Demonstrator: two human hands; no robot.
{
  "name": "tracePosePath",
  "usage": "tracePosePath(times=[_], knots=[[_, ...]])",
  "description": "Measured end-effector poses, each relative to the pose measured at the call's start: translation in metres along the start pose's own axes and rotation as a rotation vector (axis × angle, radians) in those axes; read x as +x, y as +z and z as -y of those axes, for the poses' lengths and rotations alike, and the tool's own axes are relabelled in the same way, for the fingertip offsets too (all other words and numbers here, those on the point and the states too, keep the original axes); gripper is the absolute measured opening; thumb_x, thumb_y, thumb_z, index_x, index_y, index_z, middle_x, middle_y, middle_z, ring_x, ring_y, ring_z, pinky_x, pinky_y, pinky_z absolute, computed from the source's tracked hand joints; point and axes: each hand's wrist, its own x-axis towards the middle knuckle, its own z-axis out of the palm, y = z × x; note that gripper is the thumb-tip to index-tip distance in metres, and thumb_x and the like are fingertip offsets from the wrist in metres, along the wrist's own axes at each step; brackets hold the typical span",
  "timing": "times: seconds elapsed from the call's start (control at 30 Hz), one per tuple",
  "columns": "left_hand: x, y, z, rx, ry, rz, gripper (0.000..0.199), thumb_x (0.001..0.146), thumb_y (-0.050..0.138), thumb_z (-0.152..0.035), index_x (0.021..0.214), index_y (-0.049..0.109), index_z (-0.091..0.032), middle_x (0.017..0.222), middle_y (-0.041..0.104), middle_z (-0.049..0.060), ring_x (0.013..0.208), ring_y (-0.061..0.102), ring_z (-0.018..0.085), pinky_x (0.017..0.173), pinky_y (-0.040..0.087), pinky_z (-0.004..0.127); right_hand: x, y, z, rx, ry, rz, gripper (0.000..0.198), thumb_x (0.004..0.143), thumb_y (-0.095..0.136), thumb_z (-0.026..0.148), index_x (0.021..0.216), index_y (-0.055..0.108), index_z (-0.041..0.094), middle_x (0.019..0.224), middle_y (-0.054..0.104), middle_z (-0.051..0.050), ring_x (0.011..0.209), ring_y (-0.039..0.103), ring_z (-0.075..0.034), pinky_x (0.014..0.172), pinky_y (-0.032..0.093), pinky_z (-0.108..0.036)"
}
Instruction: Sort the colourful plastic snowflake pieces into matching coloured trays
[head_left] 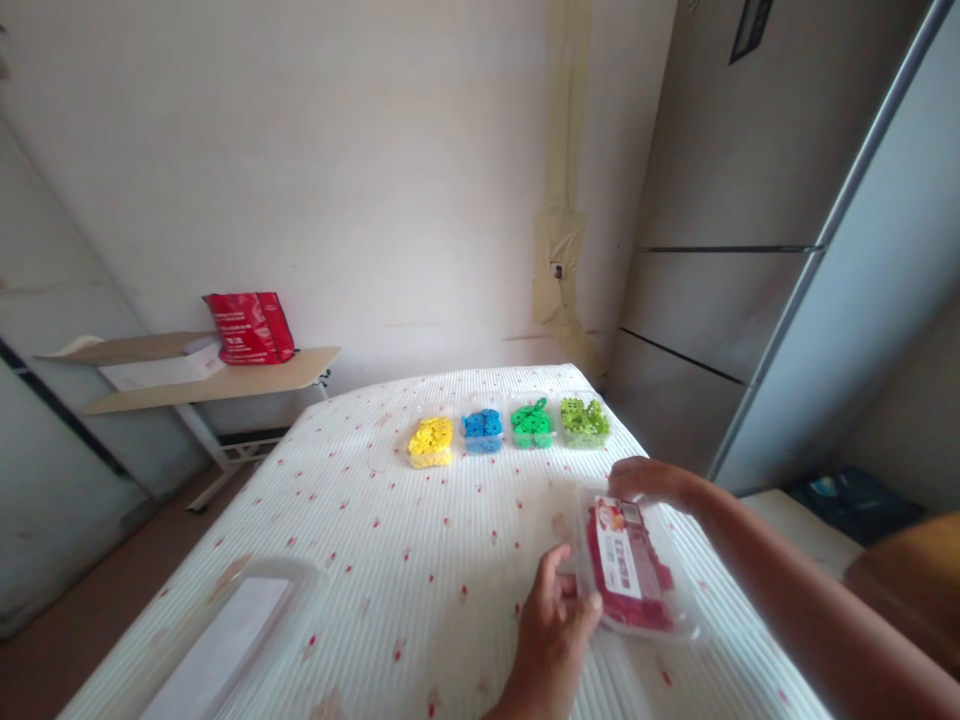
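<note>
A clear plastic container (686, 610) with dark pink-red pieces inside lies on the right side of the table. A white printed label with a picture (616, 545) is on its top. My left hand (556, 610) grips its near left side, the thumb at the corner and the fingers curled along the edge. At the far edge, my right hand (637, 478) is closed on the rim, with some fingertips hidden. Beyond stand small clear boxes of yellow pieces (431, 438), blue pieces (481, 425), green pieces (532, 424) and lime-green pieces (584, 420).
A white patterned cloth (375, 590) covers the table. At the near left lies a clear tray-like item with a white sheet (225, 650). A side table (300, 370) by the wall bears a red bag (250, 328). A tall grey fridge (720, 200) stands at the right.
</note>
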Motion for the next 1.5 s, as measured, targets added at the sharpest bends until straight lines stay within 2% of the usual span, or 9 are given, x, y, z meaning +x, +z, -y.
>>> tracePosePath(times=[0.07, 0.2, 0.27, 0.37, 0.6, 0.77, 0.87, 1.07, 1.5], knots=[[0.004, 0.003, 0.001, 0.035, -0.006, 0.004, 0.058, 0.073, 0.055, -0.042, 0.124, 0.043, -0.016, 0.087, 0.062, 0.005, 0.075, 0.059, 0.018, 0.068, 0.044, 0.027, -0.005, -0.004, -0.001, -0.027, 0.014, -0.089, 0.015, 0.059, 0.065, 0.03, 0.068, 0.06, 0.019, 0.077, 0.063, -0.006, 0.078, 0.059, -0.022, 0.068, 0.046, -0.032], [0.011, -0.003, -0.009, 0.06, -0.045, -0.038, 0.051, 0.078, 0.05, -0.041, 0.124, 0.042, -0.018, 0.094, 0.06, 0.006, 0.084, 0.058, 0.019, 0.072, 0.044, 0.028, -0.035, 0.004, -0.004, -0.173, 0.003, -0.353, 0.043, 0.066, 0.062, 0.04, 0.105, 0.059, 0.021, 0.113, 0.059, -0.011, 0.091, 0.059, -0.024, 0.082, 0.043, -0.036], [0.016, -0.005, -0.015, 0.017, -0.085, -0.034, 0.052, 0.078, 0.05, -0.04, 0.124, 0.041, -0.019, 0.099, 0.059, 0.007, 0.09, 0.058, 0.02, 0.073, 0.044, 0.027, -0.054, 0.014, -0.011, -0.235, 0.03, -0.437, 0.057, 0.067, 0.062, 0.046, 0.117, 0.052, 0.022, 0.113, 0.06, -0.013, 0.084, 0.062, -0.024, 0.078, 0.046, -0.037], [0.02, -0.002, -0.022, -0.052, -0.167, 0.009, 0.054, 0.074, 0.053, -0.037, 0.125, 0.04, -0.021, 0.104, 0.059, 0.007, 0.094, 0.058, 0.021, 0.071, 0.045, 0.027, -0.077, 0.027, -0.029, -0.08, 0.116, -0.402, 0.068, 0.067, 0.059, 0.054, 0.124, 0.045, 0.02, 0.106, 0.064, -0.014, 0.082, 0.065, -0.025, 0.072, 0.049, -0.035], [0.025, 0.019, -0.025, -0.173, -0.23, 0.14, 0.04, 0.068, 0.054, -0.023, 0.107, 0.052, -0.014, 0.092, 0.064, 0.006, 0.084, 0.061, 0.019, 0.074, 0.045, 0.03, -0.086, 0.03, -0.055, 0.244, 0.086, -0.303, 0.05, 0.071, 0.055, 0.053, 0.102, 0.062, 0.014, 0.098, 0.068, -0.011, 0.091, 0.063, -0.027, 0.069, 0.051, -0.032], [0.032, 0.038, -0.024, -0.207, -0.194, 0.119, 0.037, 0.065, 0.056, -0.021, 0.102, 0.055, -0.015, 0.089, 0.065, 0.005, 0.08, 0.061, 0.018, 0.074, 0.045, 0.029, -0.083, 0.017, -0.05, 0.385, 0.202, -0.361, 0.05, 0.066, 0.06, 0.041, 0.107, 0.058, 0.012, 0.093, 0.069, -0.011, 0.084, 0.064, -0.025, 0.065, 0.051, -0.03], [0.037, 0.052, -0.021, -0.247, -0.145, 0.109, 0.038, 0.063, 0.058, -0.019, 0.1, 0.055, -0.013, 0.087, 0.066, 0.006, 0.081, 0.061, 0.019, 0.074, 0.045, 0.029, -0.082, 0.006, -0.047, 0.398, 0.217, -0.339, 0.044, 0.066, 0.06, 0.04, 0.101, 0.062, 0.014, 0.097, 0.068, -0.011, 0.085, 0.064, -0.024, 0.065, 0.05, -0.029], [0.049, 0.071, -0.009, -0.293, -0.094, 0.139, 0.042, 0.064, 0.063, -0.019, 0.104, 0.053, -0.012, 0.098, 0.065, 0.01, 0.089, 0.062, 0.021, 0.08, 0.045, 0.03, -0.081, -0.014, -0.034, 0.358, 0.232, -0.316, 0.032, 0.061, 0.059, 0.036, 0.085, 0.065, 0.015, 0.078, 0.068, -0.007, 0.069, 0.063, -0.02, 0.057, 0.047, -0.027], [0.053, 0.067, 0.0, -0.351, -0.022, 0.246, 0.041, 0.068, 0.067, -0.025, 0.104, 0.054, -0.01, 0.104, 0.065, 0.013, 0.095, 0.061, 0.022, 0.087, 0.043, 0.035, -0.081, -0.013, -0.035, 0.381, 0.226, -0.307, 0.03, 0.063, 0.058, 0.034, 0.085, 0.063, 0.015, 0.079, 0.065, -0.006, 0.067, 0.059, -0.017, 0.051, 0.045, -0.024]])
